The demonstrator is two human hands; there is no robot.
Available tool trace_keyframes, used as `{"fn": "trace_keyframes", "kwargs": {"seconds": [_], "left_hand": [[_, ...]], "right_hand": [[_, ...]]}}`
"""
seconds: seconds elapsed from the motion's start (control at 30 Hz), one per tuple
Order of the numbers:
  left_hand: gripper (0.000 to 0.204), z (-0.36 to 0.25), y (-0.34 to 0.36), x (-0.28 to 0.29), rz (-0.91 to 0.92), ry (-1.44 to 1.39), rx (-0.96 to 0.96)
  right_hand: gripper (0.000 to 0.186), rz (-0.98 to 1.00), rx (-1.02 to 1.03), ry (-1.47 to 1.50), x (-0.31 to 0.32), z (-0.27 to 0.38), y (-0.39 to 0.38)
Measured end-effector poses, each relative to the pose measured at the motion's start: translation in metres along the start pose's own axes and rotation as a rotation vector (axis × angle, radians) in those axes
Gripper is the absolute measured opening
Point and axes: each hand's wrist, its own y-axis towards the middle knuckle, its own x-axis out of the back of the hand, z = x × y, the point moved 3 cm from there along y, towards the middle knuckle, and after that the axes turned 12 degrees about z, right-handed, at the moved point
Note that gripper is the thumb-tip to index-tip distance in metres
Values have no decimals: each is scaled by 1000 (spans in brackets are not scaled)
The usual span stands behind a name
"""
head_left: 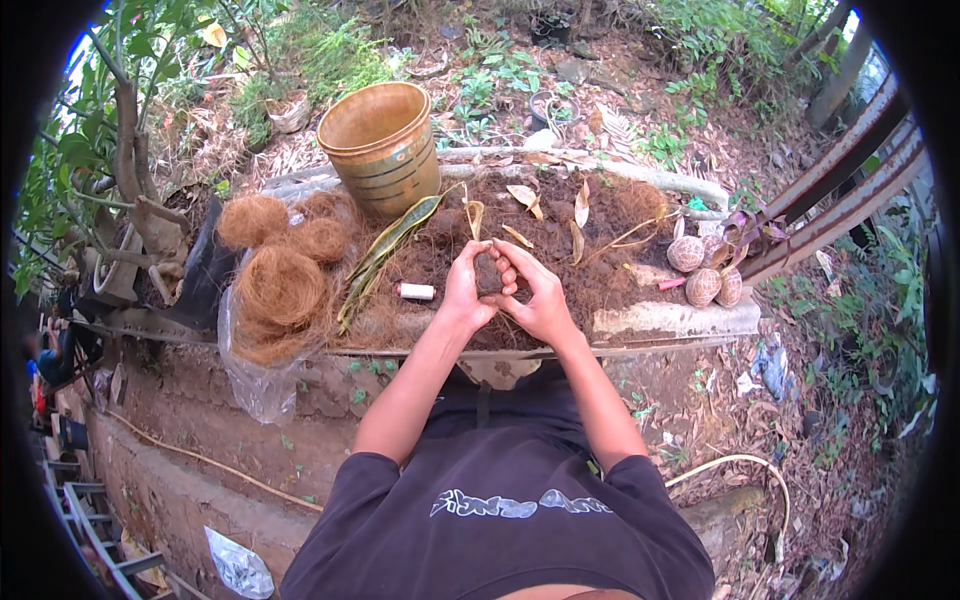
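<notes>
In the middle of the frame, a dark clump of soil [489,272] sits between the left hand [466,285] and right hand [530,290], both cupped closed around it, equally near, above the surface [660,320].

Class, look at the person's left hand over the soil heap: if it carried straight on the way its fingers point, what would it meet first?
Probably the dry curled leaf on the brown soil heap, just beyond the left hand; farther along stands the tan pot. Depth is hard to judge here.
</notes>
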Motion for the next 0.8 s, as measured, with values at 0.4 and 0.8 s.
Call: {"fn": "trace_keyframes", "kwargs": {"seconds": [0.4, 0.8], "left_hand": [[25, -1, -5, -9, 71, 60, -30], [27, 1, -6, -8, 130, 338, -155]], "right_hand": [[77, -57, -37, 285, -12, -7, -2], [83, -11, -117, 673, -15, -8, 1]]}}
